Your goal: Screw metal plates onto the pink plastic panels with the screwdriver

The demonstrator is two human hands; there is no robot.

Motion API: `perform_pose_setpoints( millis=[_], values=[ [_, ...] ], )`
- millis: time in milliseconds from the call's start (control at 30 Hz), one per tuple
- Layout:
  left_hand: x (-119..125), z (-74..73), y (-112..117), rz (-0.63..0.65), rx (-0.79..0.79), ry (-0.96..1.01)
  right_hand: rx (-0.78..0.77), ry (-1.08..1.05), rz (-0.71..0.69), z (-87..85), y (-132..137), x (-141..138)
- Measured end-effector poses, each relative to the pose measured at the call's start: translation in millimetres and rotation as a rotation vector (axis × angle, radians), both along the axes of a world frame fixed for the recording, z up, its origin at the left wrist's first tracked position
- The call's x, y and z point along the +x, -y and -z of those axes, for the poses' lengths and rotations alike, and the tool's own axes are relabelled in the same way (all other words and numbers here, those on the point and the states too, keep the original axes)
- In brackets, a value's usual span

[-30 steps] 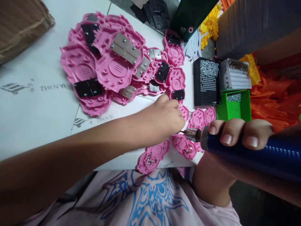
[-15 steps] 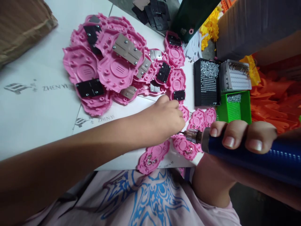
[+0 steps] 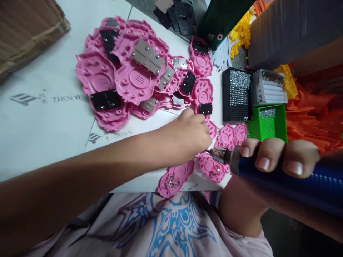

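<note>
My right hand (image 3: 284, 157) is wrapped round a blue electric screwdriver (image 3: 268, 184), held nearly level. Its bit points left and ends beside my left hand (image 3: 194, 134). That hand is closed, fingers curled down over the work; whatever they grip is hidden beneath them. A pink plastic shell (image 3: 211, 129) shows just past its knuckles. Below the bit lies another pink shell (image 3: 211, 167) with shiny metal parts in it, and a similar pink shell (image 3: 175, 178) lies near the table's front edge.
Pink shells with black or silver plates screwed on form a heap (image 3: 136, 78) on the white table (image 3: 53, 142). To the right stand a black screw tray (image 3: 237, 114), a clear tray (image 3: 270, 98) and a green tray (image 3: 281, 123). A cardboard box (image 3: 29, 32) occupies the far left.
The whole view has shifted slightly, so the table's contents appear a little further right. Both hands and the screwdriver keep almost the same pose.
</note>
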State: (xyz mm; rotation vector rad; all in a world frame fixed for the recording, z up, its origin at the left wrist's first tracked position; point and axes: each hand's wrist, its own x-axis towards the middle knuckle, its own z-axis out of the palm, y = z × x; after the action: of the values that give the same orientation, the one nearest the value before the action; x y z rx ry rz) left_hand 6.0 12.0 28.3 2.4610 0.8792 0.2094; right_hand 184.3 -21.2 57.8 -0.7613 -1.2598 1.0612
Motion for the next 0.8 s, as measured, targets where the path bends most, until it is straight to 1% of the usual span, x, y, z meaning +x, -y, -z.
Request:
perform_pose_setpoints(
  millis=[133, 333, 533, 733, 800],
  values=[
    [-0.6, -2.4, 0.1, -0.013, -0.012, 0.015, 0.023, 0.023, -0.037, 0.8, -0.8, 2.9],
    [-0.9, 0.6, 3.2, -0.034, 0.082, 0.042, 0.008, 0.087, -0.088, 2.4, -3.4, 5.7],
    [0.6, 2.8, 5.8, -0.034, 0.140, 0.049, -0.015, 0.102, -0.083, 6.0, -5.0, 6.1],
    [0.3, 6.2, 6.4, -0.047, 0.180, 0.083, -0.067, 0.135, -0.020, 3.4, -3.0, 2.2],
    [0.5, 6.8, 6.3, -0.049, 0.186, 0.084, -0.079, 0.146, -0.023, 3.4, -3.2, 2.4]
  ],
)
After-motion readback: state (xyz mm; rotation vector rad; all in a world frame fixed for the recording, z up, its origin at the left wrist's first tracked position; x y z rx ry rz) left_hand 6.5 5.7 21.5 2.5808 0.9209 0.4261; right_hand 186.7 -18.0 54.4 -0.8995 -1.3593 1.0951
